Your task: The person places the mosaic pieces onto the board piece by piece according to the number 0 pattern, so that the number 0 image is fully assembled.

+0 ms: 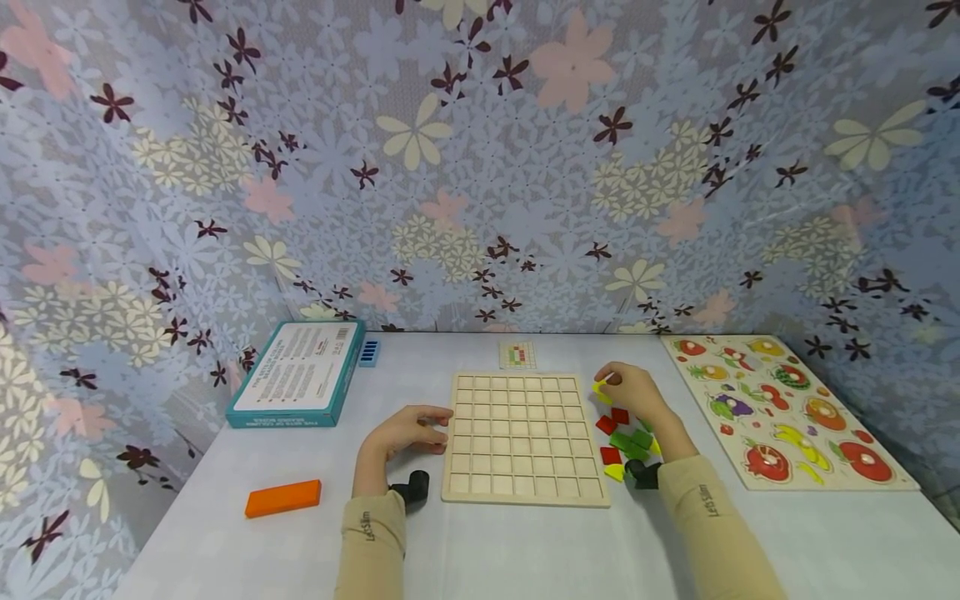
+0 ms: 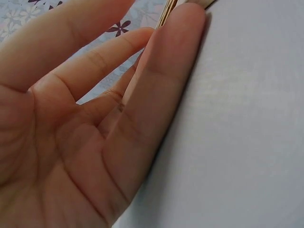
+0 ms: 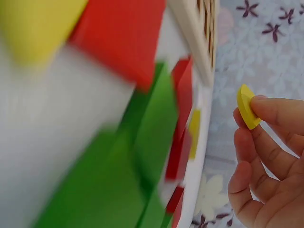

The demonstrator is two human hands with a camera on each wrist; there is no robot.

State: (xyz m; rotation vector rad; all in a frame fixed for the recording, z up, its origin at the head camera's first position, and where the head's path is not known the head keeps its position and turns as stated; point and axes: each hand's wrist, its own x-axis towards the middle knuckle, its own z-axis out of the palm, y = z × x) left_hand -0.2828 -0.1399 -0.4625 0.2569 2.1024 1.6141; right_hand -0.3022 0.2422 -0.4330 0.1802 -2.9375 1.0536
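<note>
A wooden grid board (image 1: pixel 522 437) with empty square cells lies in the middle of the white table (image 1: pixel 525 542). My left hand (image 1: pixel 411 428) rests on the table with straight fingers (image 2: pixel 156 90) touching the board's left edge (image 2: pixel 168 10). My right hand (image 1: pixel 632 387) is just right of the board's far corner and pinches a small yellow tile (image 1: pixel 601 387) (image 3: pixel 247 107) between thumb and fingertips (image 3: pixel 275 114). Under that hand lie loose red, green and yellow tiles (image 1: pixel 624 440) (image 3: pixel 156 128).
A teal box (image 1: pixel 298 373) lies at the back left with a small blue piece (image 1: pixel 369 352) beside it. An orange block (image 1: pixel 283 497) sits front left. A fruit peg puzzle (image 1: pixel 780 407) is at the right, and a small pattern card (image 1: pixel 517 354) lies behind the board.
</note>
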